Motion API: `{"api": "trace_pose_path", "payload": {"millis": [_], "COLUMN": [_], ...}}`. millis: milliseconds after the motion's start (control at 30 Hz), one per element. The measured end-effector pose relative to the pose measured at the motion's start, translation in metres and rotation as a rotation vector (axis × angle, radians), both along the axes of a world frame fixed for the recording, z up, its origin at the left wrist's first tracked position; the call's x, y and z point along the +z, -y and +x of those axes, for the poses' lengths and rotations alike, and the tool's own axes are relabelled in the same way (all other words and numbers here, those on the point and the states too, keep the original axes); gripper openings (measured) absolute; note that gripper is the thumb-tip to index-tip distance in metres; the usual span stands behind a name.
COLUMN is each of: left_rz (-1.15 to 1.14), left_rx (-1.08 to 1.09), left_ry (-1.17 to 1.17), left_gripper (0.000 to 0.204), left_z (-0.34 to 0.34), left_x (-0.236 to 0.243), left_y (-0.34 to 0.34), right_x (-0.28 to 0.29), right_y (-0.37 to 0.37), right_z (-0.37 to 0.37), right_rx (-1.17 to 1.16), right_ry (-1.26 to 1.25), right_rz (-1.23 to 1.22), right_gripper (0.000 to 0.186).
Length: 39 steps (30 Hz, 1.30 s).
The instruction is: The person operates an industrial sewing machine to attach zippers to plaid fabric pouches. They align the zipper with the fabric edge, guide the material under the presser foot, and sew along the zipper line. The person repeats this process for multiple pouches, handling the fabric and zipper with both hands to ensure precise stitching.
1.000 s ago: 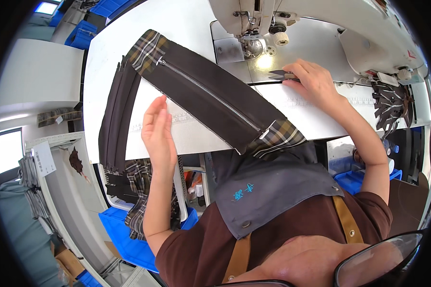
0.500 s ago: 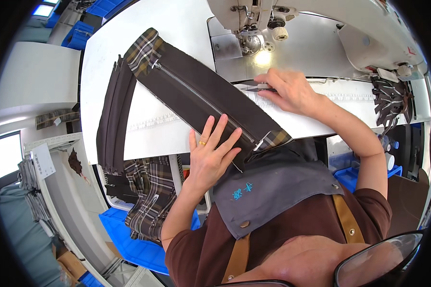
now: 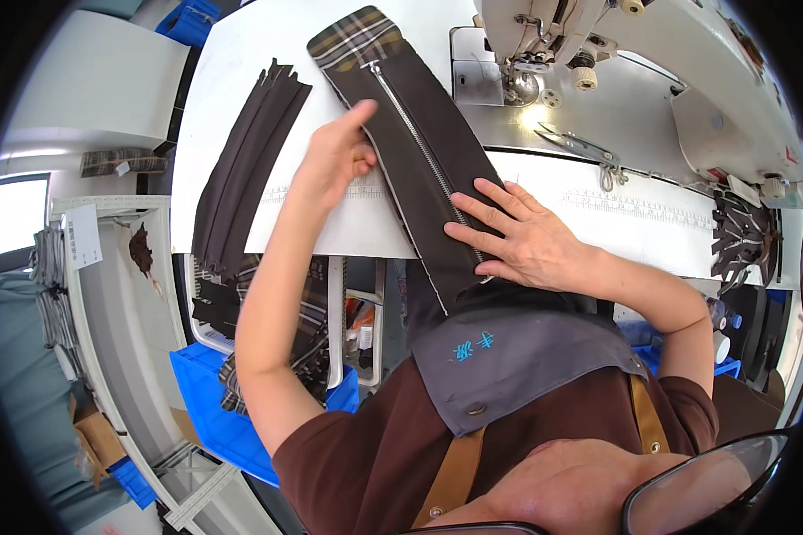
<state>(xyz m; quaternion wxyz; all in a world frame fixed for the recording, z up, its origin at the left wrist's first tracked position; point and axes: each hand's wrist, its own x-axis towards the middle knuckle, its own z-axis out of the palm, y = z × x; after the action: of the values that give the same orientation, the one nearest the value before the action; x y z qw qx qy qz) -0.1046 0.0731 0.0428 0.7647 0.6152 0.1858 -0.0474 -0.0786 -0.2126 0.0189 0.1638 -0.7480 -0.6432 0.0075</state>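
We see the thread snips (image 3: 589, 151) out of our right hand (image 3: 516, 234) now; half a second ago it had them. They lie on the metal bed of the sewing machine (image 3: 732, 80), at one o'clock from that hand. The zippered dark-brown panel (image 3: 400, 169) has swung steeper on the white tabletop (image 3: 633, 241), running from eleven to five o'clock, its plaid end (image 3: 352, 41) farthest from us. Our right grip is spread wide, palm down across the zipper (image 3: 428, 157) near the panel's close end, clasping nothing. Our left hand (image 3: 330, 160) has gone from the panel's lower part to its nine o'clock edge; its grip is half open, pinching nothing that we can see (the thumb is blurred, so contact is uncertain). We judge that cutting has paused, leaving both hands free to position the panel. The brown strips (image 3: 252, 169) lie apart, farther toward nine o'clock.
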Motion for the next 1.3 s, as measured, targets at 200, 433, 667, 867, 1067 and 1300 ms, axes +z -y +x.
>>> {"api": "trace_pose_path", "payload": {"millis": [200, 433, 667, 867, 1067, 1300], "left_rz": [0.834, 0.243, 0.775, 2.084, 1.446, 1.163], "left_rx": [0.125, 1.161, 1.512, 0.902, -0.174, 0.073], "left_ry": [0.111, 0.417, -0.473, -0.812, -0.742, -0.598], "left_gripper": [0.02, 0.029, 0.052, 0.05, 0.048, 0.013], "left_z": [-0.022, -0.339, -0.571, -0.461, -0.274, -0.279], "left_x": [-0.009, 0.029, 0.001, -0.044, -0.132, -0.152], "left_y": [0.021, -0.071, -0.085, -0.121, -0.077, -0.121], "right_x": [0.005, -0.039, -0.042, -0.039, -0.045, -0.047], "right_y": [0.018, 0.136, 0.13, 0.131, 0.144, 0.151], "right_z": [0.021, 0.148, 0.163, 0.166, 0.174, 0.175], "right_rx": [-0.084, -0.601, -0.647, -0.654, -0.7, -0.747], "right_ry": [0.033, 0.029, 0.355, 0.337, 0.336, 0.326], "right_rz": [0.177, 0.17, 0.225, 0.258, 0.141, 0.162], "right_gripper": [0.064, 0.038, 0.04, 0.037, 0.035, 0.036]}}
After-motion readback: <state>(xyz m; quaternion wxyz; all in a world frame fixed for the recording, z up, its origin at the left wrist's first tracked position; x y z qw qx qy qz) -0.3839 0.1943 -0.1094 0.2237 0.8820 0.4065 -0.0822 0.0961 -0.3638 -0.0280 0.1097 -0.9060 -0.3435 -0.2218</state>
